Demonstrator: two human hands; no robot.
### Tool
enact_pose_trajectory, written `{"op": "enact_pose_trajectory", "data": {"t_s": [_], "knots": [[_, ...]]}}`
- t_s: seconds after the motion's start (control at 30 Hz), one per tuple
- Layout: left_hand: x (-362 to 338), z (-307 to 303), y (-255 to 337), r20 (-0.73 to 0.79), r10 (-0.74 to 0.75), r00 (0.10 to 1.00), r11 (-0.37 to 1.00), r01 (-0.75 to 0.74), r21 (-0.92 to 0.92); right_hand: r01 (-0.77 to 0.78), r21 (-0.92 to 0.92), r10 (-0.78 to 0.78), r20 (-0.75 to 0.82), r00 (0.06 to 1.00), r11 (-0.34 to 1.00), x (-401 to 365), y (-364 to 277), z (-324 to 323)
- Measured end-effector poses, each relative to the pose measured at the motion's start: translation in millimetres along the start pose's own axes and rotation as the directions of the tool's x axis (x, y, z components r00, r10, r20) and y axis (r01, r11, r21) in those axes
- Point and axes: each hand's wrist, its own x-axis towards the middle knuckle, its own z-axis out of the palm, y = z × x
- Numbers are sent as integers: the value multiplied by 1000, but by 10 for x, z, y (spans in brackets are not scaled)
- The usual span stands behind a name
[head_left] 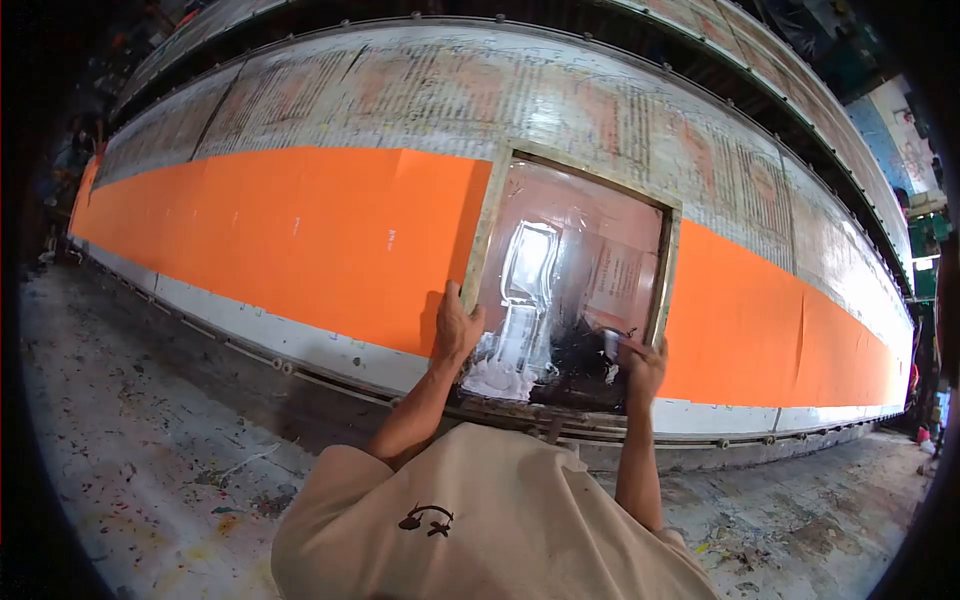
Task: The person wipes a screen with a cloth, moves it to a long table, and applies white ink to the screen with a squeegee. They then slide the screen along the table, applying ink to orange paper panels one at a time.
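A wooden-framed printing screen lies over the orange sheeting on a long table. My left hand is closed around the screen's left rail, near its lower end. At the lower right corner, my right hand is closed at the right rail. A slim pinkish piece reaches from its fingers over the mesh; I cannot tell whether it is a tool's handle. Black ink and white ink lie pooled along the screen's near end. Faint print and glossy reflections show on the mesh.
Orange sheeting runs along the table on both sides of the screen. Behind it is the stained tabletop. A metal rail follows the near edge. The floor is paint-spattered. Another long table stands beyond.
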Motion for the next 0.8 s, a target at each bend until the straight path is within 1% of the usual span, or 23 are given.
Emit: {"op": "enact_pose_trajectory", "data": {"t_s": [0.03,0.07,0.1,0.13,0.17,0.2,0.23,0.27,0.3,0.33,0.37,0.4,0.47,0.5,0.57,0.6,0.63,0.67,0.7,0.73,0.77,0.8], "knots": [[-22,136,116,-2,9,1000,1000,-9,2,-107,165,110,-5,994,981,55,430,-278],[-51,295,228,-8,2,1000,997,-2,-73,-203,336,219,-11,976,920,110,862,-557],[-94,489,342,-13,-11,1000,989,8,-145,-275,494,325,-16,946,825,163,1295,-836],[-113,782,446,-42,40,998,989,-45,-140,-310,647,407,0,914,697,244,1197,-1119],[-154,1065,604,-51,45,998,985,-53,-166,-279,613,382,-41,923,739,394,1285,-1324],[-170,1368,713,23,-24,999,988,27,-149,-245,581,353,-78,932,776,587,1404,-1541],[-265,1621,908,-23,7,1000,991,-10,-136,-233,517,323,-89,942,823,773,1559,-1769],[-322,1847,1035,20,-32,999,996,34,-88,-305,375,367,-105,924,875,871,1366,-1933],[-438,2021,1108,16,-46,999,998,47,-51,-277,395,330,-70,941,876,972,1640,-2124],[-558,2128,1149,15,-48,999,998,48,-26,-343,366,397,-83,914,865,928,1556,-2243],[-655,2218,1185,12,-49,999,999,49,-6,-403,334,456,-99,884,852,931,1446,-2369],[-744,2254,1186,10,-55,998,999,55,0,-408,334,460,-91,883,850,892,1569,-2432],[-916,2231,1111,-22,11,1000,998,-10,63,-288,512,351,-30,936,810,651,2032,-2568],[-941,2220,1099,-20,2,1000,997,-1,73,-300,511,360,-20,933,805,575,2052,-2569],[-984,2182,1075,-35,112,993,956,-98,276,-313,521,403,-65,913,794,415,2036,-2508],[-991,2171,1079,-36,97,995,956,-83,283,-372,476,425,-5,905,797,421,2108,-2550],[-982,2170,1093,-40,119,992,943,-100,317,-385,471,433,7,901,794,394,2173,-2535],[-955,2173,1110,-46,144,988,930,-120,347,-392,410,440,-25,898,824,404,2228,-2504],[-954,2167,1120,-48,132,990,931,-107,348,-397,345,442,-58,895,850,418,2214,-2458],[-973,2161,1118,-40,112,993,940,-93,330,-404,336,444,-52,894,851,375,2253,-2406],[-981,2160,1114,-33,93,995,948,-79,308,-302,77,303,-8,953,950,310,2290,-2333],[-983,2154,1090,-23,88,996,952,-77,296,-153,-179,169,76,983,972,273,2287,-2237]]}}
